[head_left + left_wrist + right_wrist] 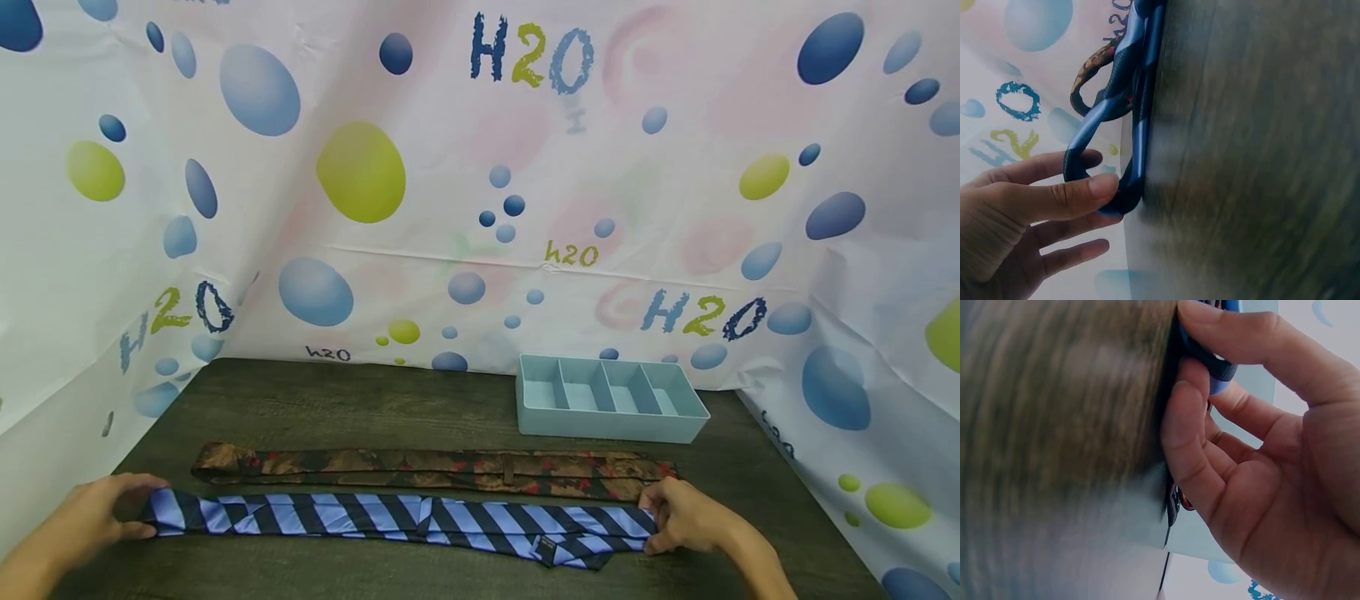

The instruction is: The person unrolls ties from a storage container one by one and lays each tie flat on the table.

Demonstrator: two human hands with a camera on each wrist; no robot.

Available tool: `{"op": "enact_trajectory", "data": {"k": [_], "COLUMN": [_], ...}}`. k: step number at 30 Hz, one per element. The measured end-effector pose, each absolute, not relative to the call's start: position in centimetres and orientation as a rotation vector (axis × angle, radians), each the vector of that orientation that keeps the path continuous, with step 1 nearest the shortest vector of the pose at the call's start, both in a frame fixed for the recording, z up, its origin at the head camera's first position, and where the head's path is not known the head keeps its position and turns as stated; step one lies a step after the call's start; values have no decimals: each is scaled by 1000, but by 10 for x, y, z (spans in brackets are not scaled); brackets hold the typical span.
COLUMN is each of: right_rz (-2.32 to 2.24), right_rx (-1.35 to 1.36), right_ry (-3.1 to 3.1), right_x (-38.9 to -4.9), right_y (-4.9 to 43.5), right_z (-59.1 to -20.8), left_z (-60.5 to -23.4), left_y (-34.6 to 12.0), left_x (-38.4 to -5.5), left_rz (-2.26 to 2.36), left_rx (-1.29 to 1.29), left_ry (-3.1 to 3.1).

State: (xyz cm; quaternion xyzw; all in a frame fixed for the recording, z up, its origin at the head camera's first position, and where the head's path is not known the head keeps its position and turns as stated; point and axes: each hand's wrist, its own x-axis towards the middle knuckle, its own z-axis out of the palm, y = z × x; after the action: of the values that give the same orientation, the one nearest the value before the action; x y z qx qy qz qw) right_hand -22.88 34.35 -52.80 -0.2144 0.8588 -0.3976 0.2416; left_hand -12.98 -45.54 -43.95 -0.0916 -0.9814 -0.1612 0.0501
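A blue and black striped necktie point(322, 514), folded lengthwise, lies across the dark wooden table near its front. At its left end my left hand point(93, 518) pinches the fold; in the left wrist view the thumb point(1102, 186) lies over that looped end of cloth. My right hand point(690, 518) grips the opposite end between thumb and curled fingers, seen close up in the right wrist view. Just behind lies a brown floral necktie point(420, 468) with red spots, also folded and roughly parallel. Its right end is partly hidden by my right hand.
A pale blue box point(607, 423) with several compartments in a row stands at the back right of the table point(360, 408). A white sheet point(450, 133) with blue and green dots and "H2O" lettering encloses the back and both sides.
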Motion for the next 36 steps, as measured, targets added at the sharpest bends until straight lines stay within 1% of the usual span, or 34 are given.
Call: {"op": "enact_trajectory", "data": {"k": [6,15,22,36], "right_rz": [-1093,-1059,-1018,-993], "right_rx": [-607,-604,-615,-640], "right_ry": [2342,2373,2402,2419], "right_x": [-229,-232,-233,-231], "right_y": [343,343,345,350], "right_z": [-525,-527,-529,-531], "left_z": [-442,-441,-438,-441], "left_y": [-463,-465,-459,-460], "left_x": [-130,-134,-130,-131], "left_rz": [-598,-520,-559,-488], "left_rx": [-308,-236,-242,-262], "left_ry": [-3001,-3077,-3069,-3042]}}
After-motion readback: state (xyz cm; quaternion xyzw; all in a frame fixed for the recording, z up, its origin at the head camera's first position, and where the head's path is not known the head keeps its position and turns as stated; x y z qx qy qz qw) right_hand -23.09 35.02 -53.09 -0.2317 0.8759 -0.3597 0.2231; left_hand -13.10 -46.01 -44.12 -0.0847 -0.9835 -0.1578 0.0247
